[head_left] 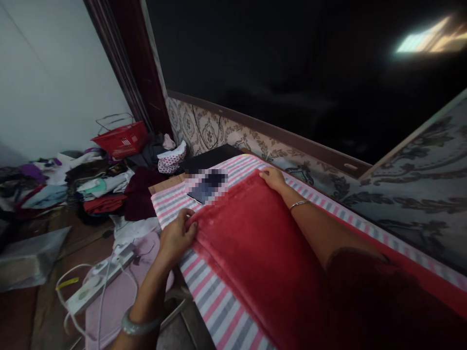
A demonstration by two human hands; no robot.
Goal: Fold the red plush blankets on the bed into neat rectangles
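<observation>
A red plush cloth [251,233] lies spread over a striped cover [219,299] in pink, grey and white. The left hand [178,236] pinches the cloth's far left corner between thumb and fingers; the right hand [273,179] grasps its far right corner. Just beyond the cloth's far edge lies a smartphone [200,192], partly pixelated. Left of the cloth and lower, a white power strip [98,282] rests on a pink surface; farther left, a red shopping basket [124,141] sits among heaped clothes [104,187]. A large dark television [273,58] stands behind the cloth.
</observation>
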